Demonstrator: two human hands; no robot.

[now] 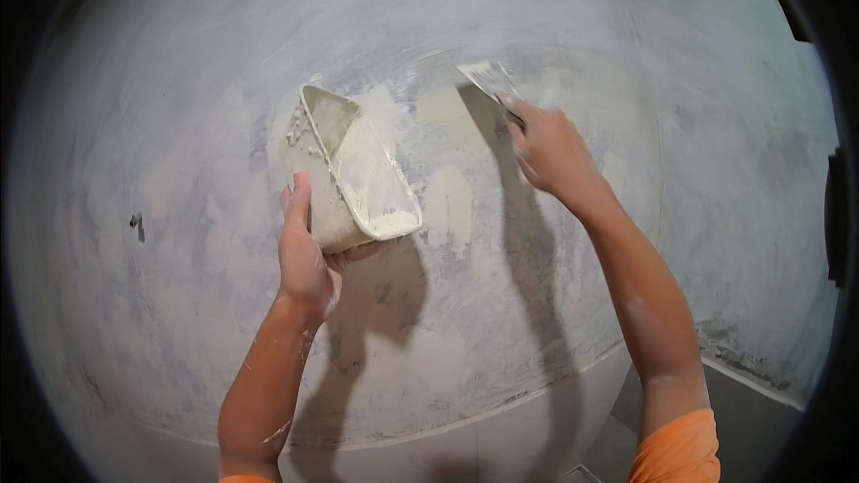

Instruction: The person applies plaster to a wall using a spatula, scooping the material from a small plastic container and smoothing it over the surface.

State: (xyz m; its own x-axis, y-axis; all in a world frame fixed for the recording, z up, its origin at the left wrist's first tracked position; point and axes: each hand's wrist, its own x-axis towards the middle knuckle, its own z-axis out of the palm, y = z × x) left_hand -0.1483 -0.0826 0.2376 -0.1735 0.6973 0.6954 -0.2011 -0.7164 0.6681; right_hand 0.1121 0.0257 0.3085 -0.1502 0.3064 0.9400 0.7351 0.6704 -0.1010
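Note:
My left hand [309, 259] grips a rectangular mud pan [327, 192] from below and its left side, thumb up along the outer wall. The pan is tilted and its inside faces partly toward me. Pale putty coats its rim and lies in its lower end. My right hand [550, 148] is closed round the handle of a putty knife [488, 78], up and to the right of the pan. The broad blade is against or very near the grey wall [206, 170]; contact is hard to tell. Pale wet patches of putty [447, 206] show on the wall between pan and knife.
A small metal stub [136, 221] sticks out of the wall at left. The wall meets a second wall [743, 170] in a corner at right. Along the bottom run light tiles [420, 456], with a darker grey tiled part [752, 420] at lower right.

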